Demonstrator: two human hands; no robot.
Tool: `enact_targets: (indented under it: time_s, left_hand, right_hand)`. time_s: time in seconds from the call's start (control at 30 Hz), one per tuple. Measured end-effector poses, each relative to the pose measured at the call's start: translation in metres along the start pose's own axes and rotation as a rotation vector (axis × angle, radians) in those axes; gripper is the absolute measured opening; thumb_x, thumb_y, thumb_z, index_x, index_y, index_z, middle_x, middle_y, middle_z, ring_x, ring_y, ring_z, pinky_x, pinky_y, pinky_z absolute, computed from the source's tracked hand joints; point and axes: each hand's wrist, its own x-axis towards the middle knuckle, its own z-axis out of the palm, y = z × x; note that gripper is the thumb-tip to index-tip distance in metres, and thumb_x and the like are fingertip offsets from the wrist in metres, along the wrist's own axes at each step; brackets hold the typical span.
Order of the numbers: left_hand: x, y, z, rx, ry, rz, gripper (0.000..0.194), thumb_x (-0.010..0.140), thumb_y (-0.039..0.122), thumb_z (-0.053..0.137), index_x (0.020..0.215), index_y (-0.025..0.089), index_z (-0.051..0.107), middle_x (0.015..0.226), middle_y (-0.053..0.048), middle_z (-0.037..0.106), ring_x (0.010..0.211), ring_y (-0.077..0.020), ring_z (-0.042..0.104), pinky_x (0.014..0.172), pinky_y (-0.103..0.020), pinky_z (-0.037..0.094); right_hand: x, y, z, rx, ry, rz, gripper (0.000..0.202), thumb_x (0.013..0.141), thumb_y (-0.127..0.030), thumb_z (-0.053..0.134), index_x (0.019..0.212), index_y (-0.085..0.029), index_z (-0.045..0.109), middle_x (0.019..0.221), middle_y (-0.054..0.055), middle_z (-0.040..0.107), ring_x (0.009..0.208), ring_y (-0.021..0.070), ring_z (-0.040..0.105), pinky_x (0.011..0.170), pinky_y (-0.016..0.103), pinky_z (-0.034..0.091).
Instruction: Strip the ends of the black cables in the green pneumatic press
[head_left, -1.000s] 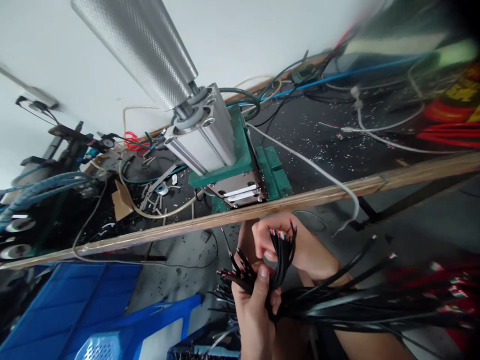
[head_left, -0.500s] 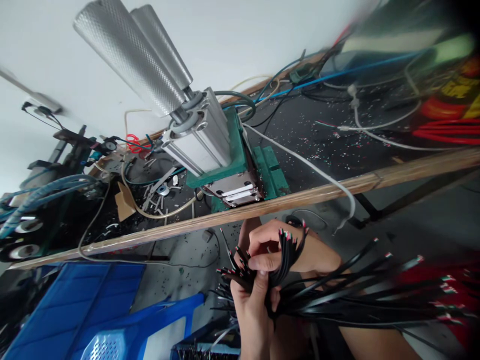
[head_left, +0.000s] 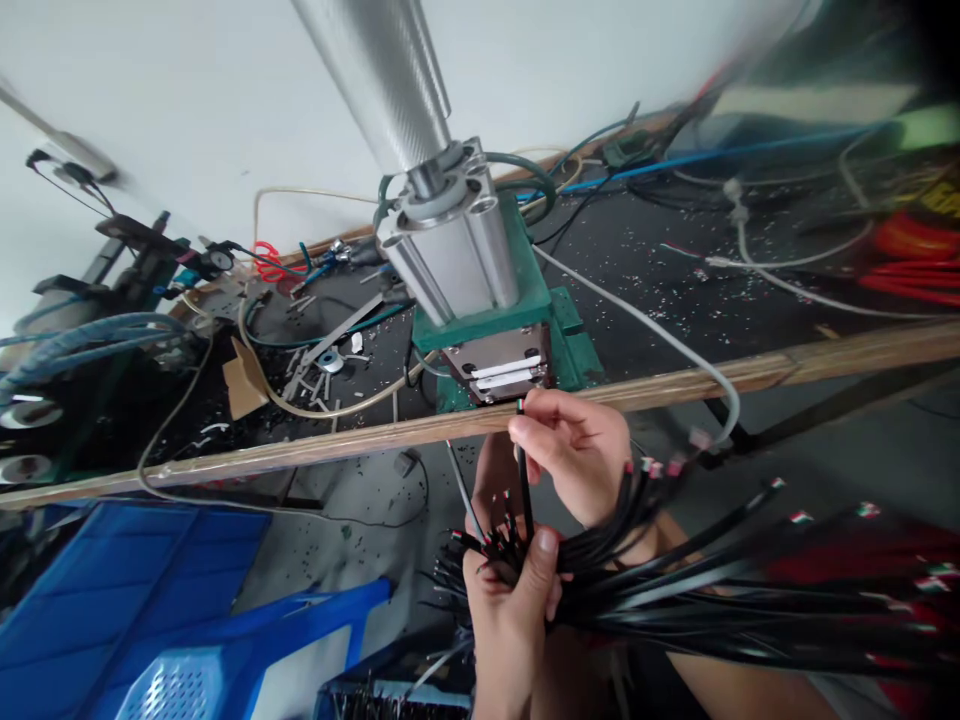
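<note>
My left hand (head_left: 506, 620) is closed around a thick bundle of black cables (head_left: 660, 610), whose stripped ends show red, white and green wires. Between thumb and forefinger, my right hand (head_left: 581, 450) pinches the end of a single black cable (head_left: 524, 490) that stands up out of the bundle. That cable's coloured wire tips are just below the metal jaws (head_left: 506, 372) of a green press (head_left: 480, 315), apart from them as far as I can tell. More cable ends hang over the right wrist.
A silver cylinder (head_left: 457, 240) tops the press on a dark bench (head_left: 630, 250) with a wooden edge (head_left: 360, 432). Wire scraps, hoses and a grey cable (head_left: 645, 325) lie around it. Below left are a blue stool (head_left: 180, 685) and a blue crate (head_left: 67, 590).
My right hand has moved up from the bundle towards the press jaws, raising one cable end. My left hand keeps its grip. The view has shifted, so the press appears farther right.
</note>
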Motion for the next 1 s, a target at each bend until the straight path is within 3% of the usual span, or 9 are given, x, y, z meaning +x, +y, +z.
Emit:
enact_targets:
  time_s: [0.2,0.37,0.53,0.67,0.83,0.9,1.0]
  left_hand:
    - [-0.001,0.004,0.005,-0.026,-0.027,-0.011,0.063,0.069,0.057,0.11,0.108,0.018,0.08,0.057,0.008,0.059,0.042,-0.0006,0.041,0.044,-0.011,0.032]
    - [-0.001,0.016,0.013,-0.024,-0.001,-0.007,0.058,0.066,0.06,0.11,0.075,0.016,0.074,0.058,0.003,0.061,0.044,-0.0021,0.043,0.044,-0.014,0.034]
    - [-0.002,0.022,0.015,-0.056,0.018,-0.106,0.061,0.058,0.059,0.113,0.088,0.019,0.079,0.059,0.005,0.061,0.043,-0.0018,0.042,0.045,-0.013,0.033]
    - [0.003,0.014,0.006,-0.043,-0.032,-0.081,0.061,0.07,0.054,0.11,0.114,0.022,0.083,0.062,0.003,0.065,0.044,-0.0056,0.047,0.045,-0.015,0.037]
    - [0.012,0.01,-0.006,-0.004,-0.172,-0.047,0.035,0.085,0.047,0.102,0.098,0.021,0.084,0.059,0.0,0.065,0.045,-0.0103,0.054,0.044,-0.018,0.042]
    - [0.012,0.013,-0.006,-0.009,-0.162,-0.046,0.033,0.085,0.046,0.102,0.098,0.022,0.084,0.06,0.0,0.068,0.045,-0.0102,0.055,0.044,-0.018,0.043]
    - [0.011,0.019,-0.006,0.004,-0.106,-0.096,0.036,0.082,0.048,0.104,0.097,0.021,0.086,0.071,-0.004,0.077,0.056,-0.0166,0.07,0.051,-0.022,0.057]
  right_hand:
    - [0.004,0.004,0.005,-0.035,0.092,0.003,0.03,0.091,-0.046,0.087,0.077,-0.023,0.074,0.053,-0.005,0.062,0.043,0.0127,0.055,0.043,0.023,0.043]
    - [-0.005,-0.004,0.012,-0.124,0.113,0.055,0.023,0.093,-0.04,0.084,0.079,-0.024,0.075,0.053,-0.007,0.058,0.046,0.0119,0.051,0.047,0.024,0.041]
    - [-0.01,-0.016,0.015,-0.284,0.091,0.09,0.028,0.09,-0.044,0.085,0.071,-0.024,0.078,0.057,-0.004,0.061,0.05,0.0131,0.05,0.05,0.028,0.036]
    - [-0.006,-0.017,0.018,-0.309,0.159,0.136,0.04,0.096,-0.051,0.08,0.067,-0.023,0.076,0.053,-0.003,0.058,0.049,0.0148,0.052,0.05,0.029,0.034]
    - [0.001,-0.016,0.023,-0.238,0.192,0.207,0.041,0.094,-0.051,0.083,0.066,-0.021,0.074,0.052,-0.002,0.059,0.048,0.0134,0.053,0.047,0.024,0.035]
    - [0.004,-0.017,0.025,-0.211,0.186,0.227,0.038,0.09,-0.048,0.086,0.066,-0.022,0.073,0.053,-0.002,0.061,0.047,0.0134,0.055,0.045,0.022,0.038]
    - [0.007,-0.018,0.028,-0.253,0.201,0.216,0.04,0.09,-0.05,0.083,0.063,-0.023,0.073,0.053,0.0,0.066,0.048,0.0148,0.056,0.046,0.023,0.043]
